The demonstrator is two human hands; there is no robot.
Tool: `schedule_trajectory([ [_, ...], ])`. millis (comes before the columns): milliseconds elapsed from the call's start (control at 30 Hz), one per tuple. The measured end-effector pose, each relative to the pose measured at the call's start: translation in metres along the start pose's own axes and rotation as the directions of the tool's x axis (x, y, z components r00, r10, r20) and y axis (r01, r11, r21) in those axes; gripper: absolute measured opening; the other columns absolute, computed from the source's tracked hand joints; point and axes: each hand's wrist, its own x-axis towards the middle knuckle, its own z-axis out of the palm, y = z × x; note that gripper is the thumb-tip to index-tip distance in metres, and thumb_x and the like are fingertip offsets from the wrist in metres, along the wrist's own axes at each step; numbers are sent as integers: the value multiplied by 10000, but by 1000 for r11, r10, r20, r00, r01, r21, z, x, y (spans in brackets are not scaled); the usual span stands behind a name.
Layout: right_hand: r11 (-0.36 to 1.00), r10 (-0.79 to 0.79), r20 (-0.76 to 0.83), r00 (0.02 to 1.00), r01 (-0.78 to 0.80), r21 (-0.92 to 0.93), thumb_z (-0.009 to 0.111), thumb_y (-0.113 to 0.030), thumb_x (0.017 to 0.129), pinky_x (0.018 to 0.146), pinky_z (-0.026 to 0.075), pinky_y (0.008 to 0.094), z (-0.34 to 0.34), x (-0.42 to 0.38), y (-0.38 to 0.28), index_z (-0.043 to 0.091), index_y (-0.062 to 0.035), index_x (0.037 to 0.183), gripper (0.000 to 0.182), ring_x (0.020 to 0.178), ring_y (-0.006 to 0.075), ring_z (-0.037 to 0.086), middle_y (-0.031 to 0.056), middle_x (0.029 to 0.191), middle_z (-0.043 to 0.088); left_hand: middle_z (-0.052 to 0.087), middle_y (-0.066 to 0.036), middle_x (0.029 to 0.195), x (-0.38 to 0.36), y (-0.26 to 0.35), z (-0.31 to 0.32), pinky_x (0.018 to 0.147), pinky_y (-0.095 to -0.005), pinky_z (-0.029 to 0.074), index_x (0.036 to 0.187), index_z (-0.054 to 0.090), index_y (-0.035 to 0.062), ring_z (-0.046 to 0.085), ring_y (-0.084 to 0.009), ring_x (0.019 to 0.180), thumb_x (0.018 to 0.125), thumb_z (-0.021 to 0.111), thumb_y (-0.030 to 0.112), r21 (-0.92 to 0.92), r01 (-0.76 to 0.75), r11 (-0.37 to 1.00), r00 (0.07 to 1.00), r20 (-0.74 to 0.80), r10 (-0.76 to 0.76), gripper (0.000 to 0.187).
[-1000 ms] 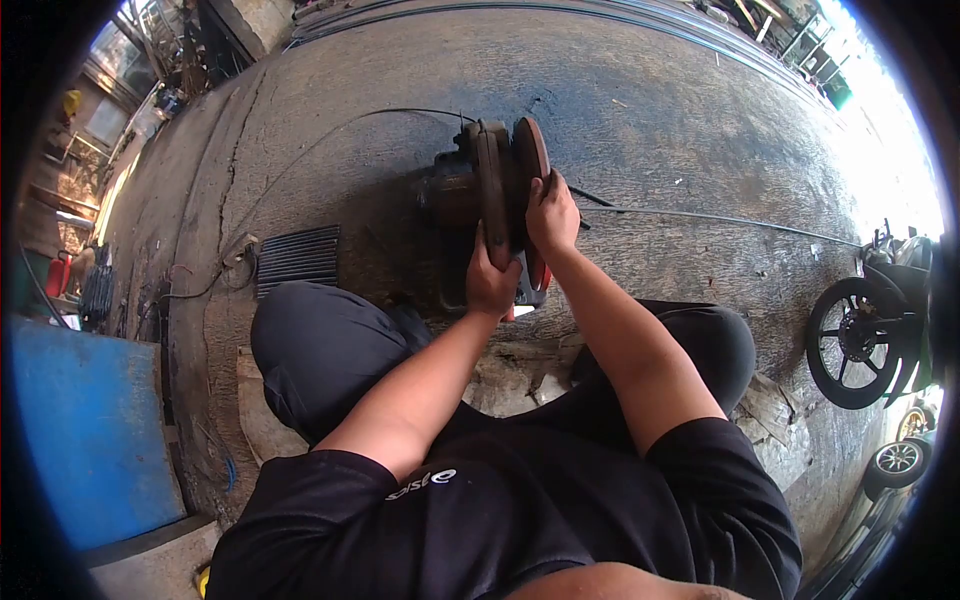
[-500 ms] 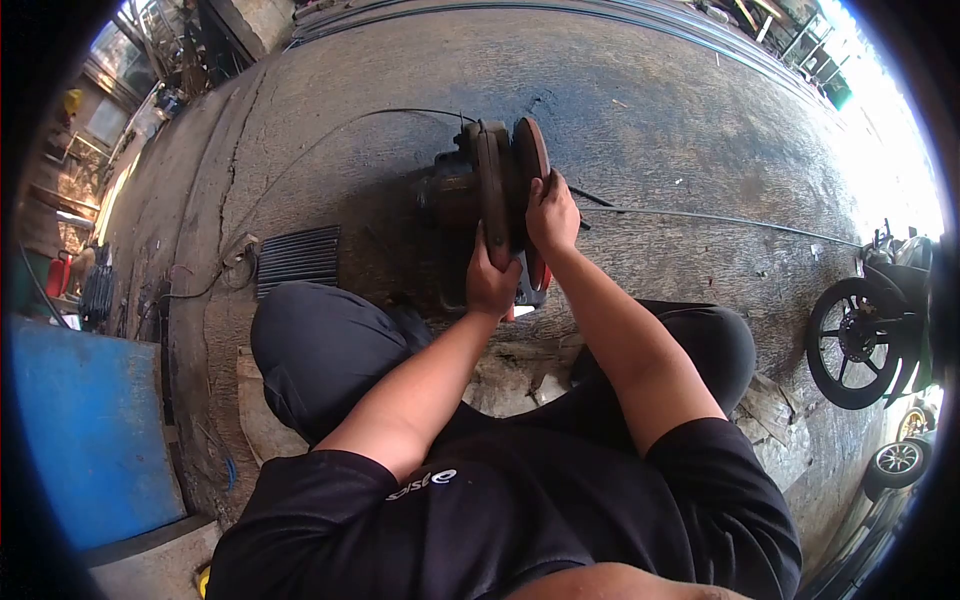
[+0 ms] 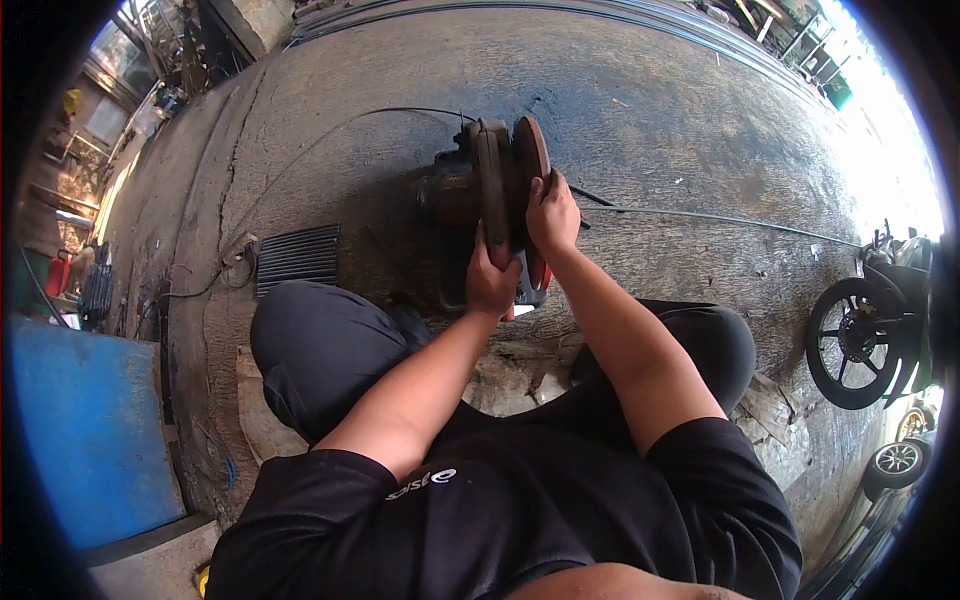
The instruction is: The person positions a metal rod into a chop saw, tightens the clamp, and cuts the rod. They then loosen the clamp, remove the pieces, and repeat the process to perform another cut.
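Observation:
A cut-off saw with a dark motor body stands on the floor between my knees. My left hand wraps round the near end of its long brown arm, the thumb pointing up along it. On the saw's right side is a round, reddish-brown disc or disc cover, seen nearly edge-on. My right hand grips the near part of its rim, with fingertips hidden behind it. Below, a red edge and the saw's base show between my forearms.
A ribbed dark grate lies left of the saw. A cable curves away leftward, and a thin rod stretches right. A blue panel stands at left, a motorcycle at right. Long bars lie at the back.

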Motion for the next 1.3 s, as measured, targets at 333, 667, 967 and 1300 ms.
schedule_trajectory([
  [333, 1000, -13, -11, 1000, 13, -2, 441, -336, 928, 813, 475, 446, -2, 0, -2, 471, -6, 1217, 440, 976, 389, 588, 209, 1109, 590, 506, -253, 1249, 0, 0, 0, 950, -382, 421, 1413, 258, 17, 530, -368, 1136, 692, 613, 142, -10, -51, 999, 999, -10, 51, 813],
  [667, 1000, -9, -3, 1000, 9, -7, 435, -343, 930, 812, 474, 447, -2, 0, -2, 460, -14, 1226, 444, 976, 392, 586, 201, 1118, 587, 513, -253, 1238, 0, 3, -1, 944, -380, 425, 1411, 262, 11, 538, -364, 1125, 691, 614, 137, -18, -27, 999, 1000, -3, 27, 811],
  [967, 1000, 7, 6, 1000, -7, -2, 437, -338, 927, 816, 470, 447, -2, -1, -3, 458, -19, 1230, 440, 988, 384, 583, 192, 1128, 584, 514, -257, 1234, -1, 4, -1, 942, -383, 426, 1409, 265, 9, 537, -369, 1124, 696, 609, 137, 3, -33, 999, 999, -11, 33, 801],
  [1300, 1000, 1, -1, 1000, -1, 21, 434, -347, 930, 830, 463, 447, -4, -1, -5, 474, -9, 1221, 448, 992, 388, 577, 206, 1112, 587, 503, -254, 1260, -1, 4, -1, 954, -377, 422, 1403, 275, 0, 527, -366, 1145, 685, 606, 119, -19, -32, 999, 999, -10, 32, 799],
])
